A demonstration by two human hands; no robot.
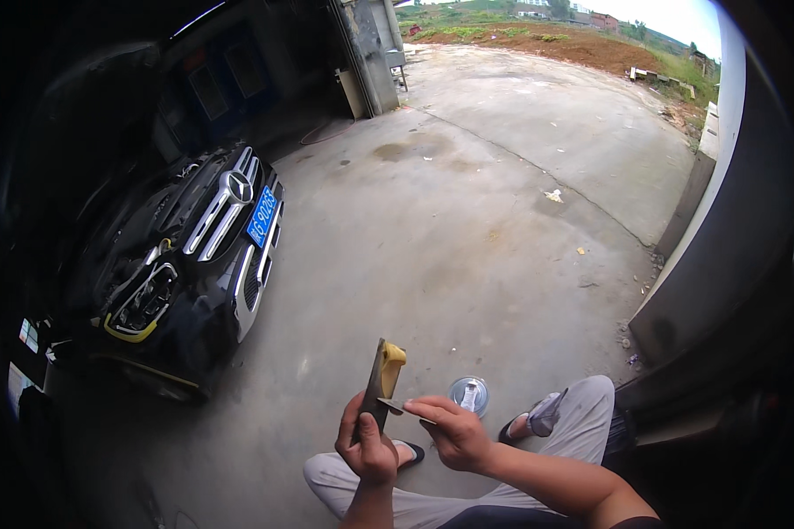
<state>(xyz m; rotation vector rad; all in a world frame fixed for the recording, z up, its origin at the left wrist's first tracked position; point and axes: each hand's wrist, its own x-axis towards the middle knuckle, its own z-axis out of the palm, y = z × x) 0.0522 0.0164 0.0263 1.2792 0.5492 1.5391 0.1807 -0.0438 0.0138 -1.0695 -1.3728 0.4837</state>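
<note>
My left hand (367, 450) grips a narrow, dark flat board (374, 401), held up on a tilt in front of my knees. A thick lump of yellow paste (392, 363) clings to the upper part of its right face. Between the fingers and thumb of my right hand (457, 434) is a thin putty knife (391, 406), its blade against or very close to the board below the paste. How much of its handle the fingers cover I cannot tell. On the floor just beyond my right hand stands a round tin (469, 395) with a pale, shiny top.
To the left stands a black car (198, 291) with an exposed headlight opening edged in yellow. My legs in light trousers (582, 414) spread on both sides of the tin. A dark wall or door edge (697, 256) rises at right. Scraps of litter (553, 196) lie on the concrete.
</note>
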